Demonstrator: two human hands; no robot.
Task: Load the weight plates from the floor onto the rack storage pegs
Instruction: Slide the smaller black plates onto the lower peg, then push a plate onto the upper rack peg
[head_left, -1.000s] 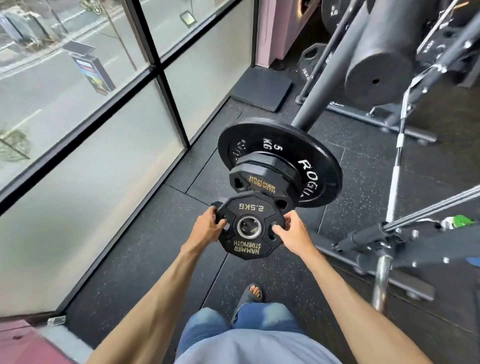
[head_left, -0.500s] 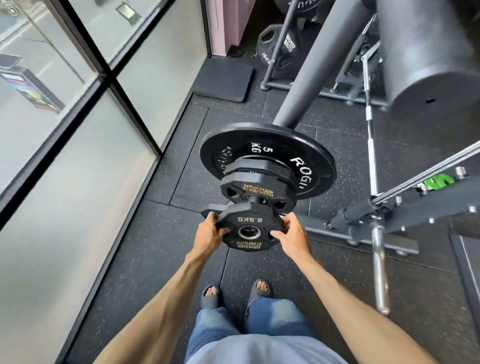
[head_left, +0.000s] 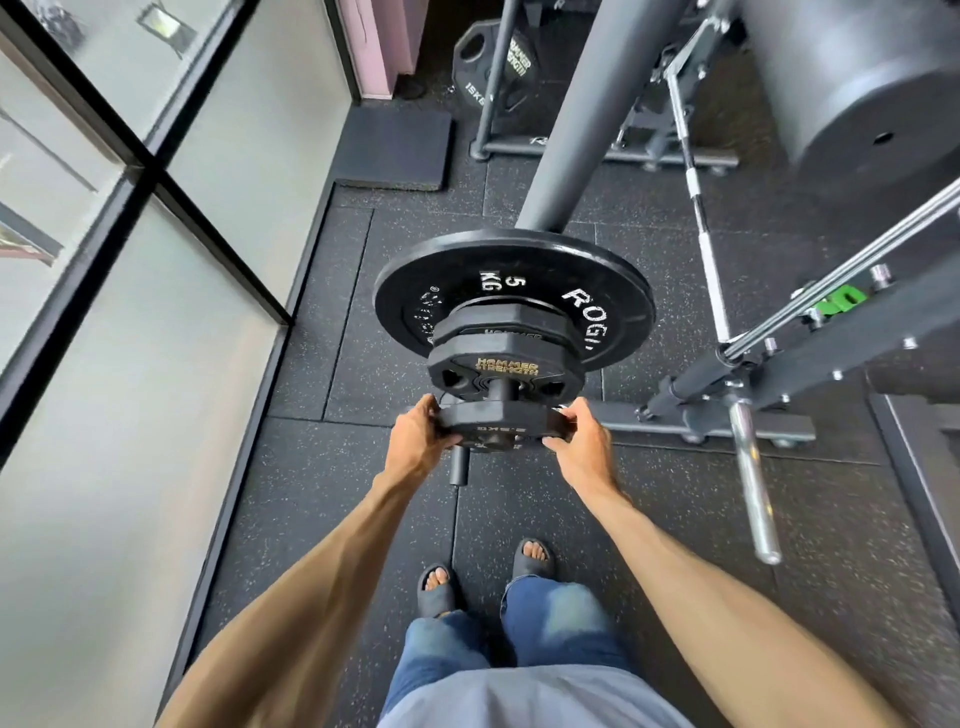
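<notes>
A small black 2.5 kg plate (head_left: 493, 422) sits threaded on the rack's storage peg (head_left: 459, 466), whose tip pokes out below it toward me. My left hand (head_left: 418, 435) grips the plate's left edge and my right hand (head_left: 577, 436) grips its right edge. Further along the peg sit Hammer Strength plates (head_left: 506, 364), with a short gap of bare peg between them and the held plate. Behind those is a larger 5 kg Rogue plate (head_left: 514, 291). The peg joins a grey rack upright (head_left: 576, 109).
A glass wall with black frames (head_left: 156, 176) runs along the left. A barbell (head_left: 748, 467) and rack base frame (head_left: 727, 426) lie to the right. A 15 kg plate (head_left: 493, 62) leans at the back. A black floor mat (head_left: 395, 148) lies by the window. My sandalled feet (head_left: 483, 577) stand below.
The 2.5 kg plate has slid onto the peg, so the peg tip now shows on my side of it. The view has tilted further downward.
</notes>
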